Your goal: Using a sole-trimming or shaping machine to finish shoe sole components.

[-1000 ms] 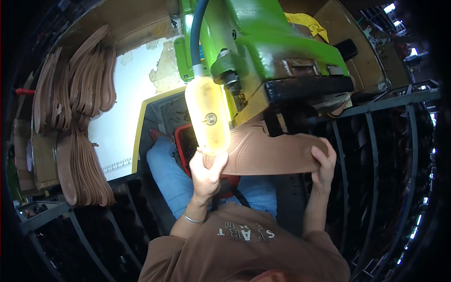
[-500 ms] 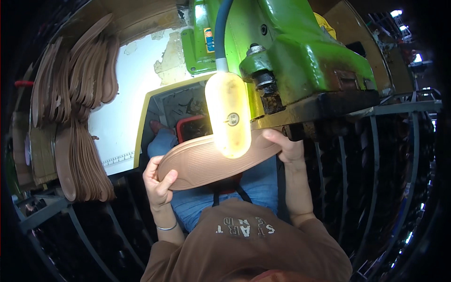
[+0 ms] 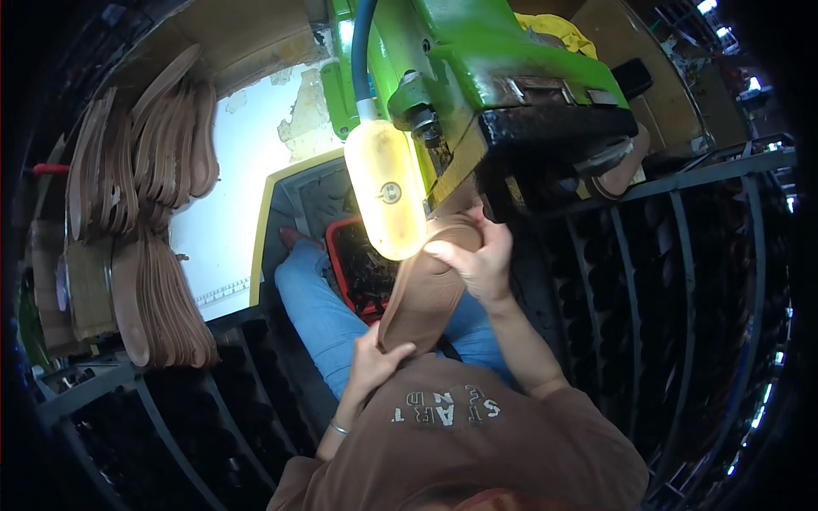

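Observation:
A brown ribbed shoe sole (image 3: 423, 300) is held lengthwise in front of me, tilted with its far end up at the green machine (image 3: 545, 77). Around its near end, my left hand (image 3: 375, 362) closes with the thumb on top. My right hand (image 3: 481, 260) grips the far part, thumb pressed on the upper face and fingers mostly hidden behind it. A glowing oblong lamp (image 3: 385, 200) hangs just beside the sole and covers a little of its far left edge. Whether the sole touches the machine's working part cannot be made out.
Stacks of similar brown soles (image 3: 158, 307) line the left of the white tabletop (image 3: 213, 230). Below the lamp sits a red-rimmed bin (image 3: 334, 264) with dark scraps. Yellow cloth (image 3: 558, 32) lies behind the machine; metal rails (image 3: 682, 255) run along the right.
The sole has swung from lying crosswise to pointing away from me, its far end now at the machine. My left hand has come nearer my body; my right has moved left.

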Demonstrator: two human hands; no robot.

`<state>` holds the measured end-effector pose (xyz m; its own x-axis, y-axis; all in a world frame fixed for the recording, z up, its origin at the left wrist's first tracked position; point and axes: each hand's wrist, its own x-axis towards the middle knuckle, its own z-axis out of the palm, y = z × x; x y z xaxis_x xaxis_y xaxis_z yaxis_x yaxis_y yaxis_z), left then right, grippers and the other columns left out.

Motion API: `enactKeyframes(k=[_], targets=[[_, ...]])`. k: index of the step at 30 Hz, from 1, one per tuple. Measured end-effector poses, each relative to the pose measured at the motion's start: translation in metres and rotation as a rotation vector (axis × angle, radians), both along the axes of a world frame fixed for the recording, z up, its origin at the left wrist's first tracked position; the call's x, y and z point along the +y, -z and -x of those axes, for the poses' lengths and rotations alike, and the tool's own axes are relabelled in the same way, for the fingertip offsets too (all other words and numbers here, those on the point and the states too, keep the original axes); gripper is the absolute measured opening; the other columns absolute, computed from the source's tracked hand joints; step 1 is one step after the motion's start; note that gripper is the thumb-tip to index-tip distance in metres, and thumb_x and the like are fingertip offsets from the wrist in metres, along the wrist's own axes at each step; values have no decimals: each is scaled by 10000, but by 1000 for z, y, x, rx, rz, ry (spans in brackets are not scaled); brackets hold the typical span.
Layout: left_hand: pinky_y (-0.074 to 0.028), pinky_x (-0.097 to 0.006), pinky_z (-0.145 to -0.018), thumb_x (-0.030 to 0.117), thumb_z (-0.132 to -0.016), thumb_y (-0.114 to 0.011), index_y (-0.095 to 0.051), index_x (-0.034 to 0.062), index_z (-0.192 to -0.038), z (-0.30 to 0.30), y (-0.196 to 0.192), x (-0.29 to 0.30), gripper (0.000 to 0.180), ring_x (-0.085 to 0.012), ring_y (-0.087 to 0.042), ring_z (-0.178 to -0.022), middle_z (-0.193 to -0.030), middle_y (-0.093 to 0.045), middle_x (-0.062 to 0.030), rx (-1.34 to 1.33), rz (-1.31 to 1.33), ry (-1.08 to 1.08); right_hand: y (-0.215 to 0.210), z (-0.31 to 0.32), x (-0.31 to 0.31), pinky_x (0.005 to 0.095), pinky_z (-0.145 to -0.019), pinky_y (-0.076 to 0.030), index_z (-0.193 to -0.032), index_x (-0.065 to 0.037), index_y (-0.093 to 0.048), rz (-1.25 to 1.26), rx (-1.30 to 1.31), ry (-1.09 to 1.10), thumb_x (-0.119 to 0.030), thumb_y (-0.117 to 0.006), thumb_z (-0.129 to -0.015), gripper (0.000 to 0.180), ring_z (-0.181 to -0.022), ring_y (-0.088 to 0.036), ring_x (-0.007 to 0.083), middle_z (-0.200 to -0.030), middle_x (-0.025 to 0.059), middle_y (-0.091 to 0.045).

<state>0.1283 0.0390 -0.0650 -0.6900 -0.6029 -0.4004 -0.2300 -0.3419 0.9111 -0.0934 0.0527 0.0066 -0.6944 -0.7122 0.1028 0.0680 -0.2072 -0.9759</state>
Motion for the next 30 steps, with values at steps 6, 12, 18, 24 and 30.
enactKeyframes(k=[6, 12, 18, 24, 30], targets=[[-476, -217, -633, -6, -719, -738, -603, -23, -852, 27, -29, -52, 191, -77, -590, -673, -743, -651, -66, 36, 602, -174, 12, 50, 62, 213, -729, -443, -939, 0, -565, -95, 153, 108, -329, -697, -828, 371, -805, -562, 76, -869, 26, -616], [-510, -277, -658, 90, -734, -746, -624, -19, -929, 70, -44, -64, 254, -164, -656, -704, -799, -677, -129, 154, 637, -136, 7, 90, 83, 247, -770, -459, -1029, 2, -564, -48, 52, 178, -239, -553, -937, 257, -842, -580, 101, -931, 46, -617], [-472, -251, -745, 68, -794, -648, -622, -46, -935, 62, -60, -81, 183, -122, -585, -786, -855, -638, -76, 185, 478, -212, 12, 88, 57, 200, -629, -457, -945, -7, -586, -7, -31, 179, -144, -600, -897, 146, -702, -570, 63, -807, 15, -610], [-456, -348, -922, 92, -792, -466, -436, -70, -1248, 9, -54, -119, 485, -266, -571, -1043, -1132, -562, -213, 500, -418, -294, 14, 49, 46, 207, -319, -355, -1058, -13, -560, -318, -423, -325, -203, -562, -890, 254, -423, -499, 81, -688, 42, -579], [-533, -238, -530, 164, -847, -500, -549, -1, -1120, 9, -12, -126, 322, -178, -641, -724, -1027, -610, -134, 455, -692, -222, 76, 58, 69, 215, -301, -340, -1158, 0, -544, -357, -692, -417, -244, -526, -906, 352, -394, -475, 99, -626, 72, -564]])
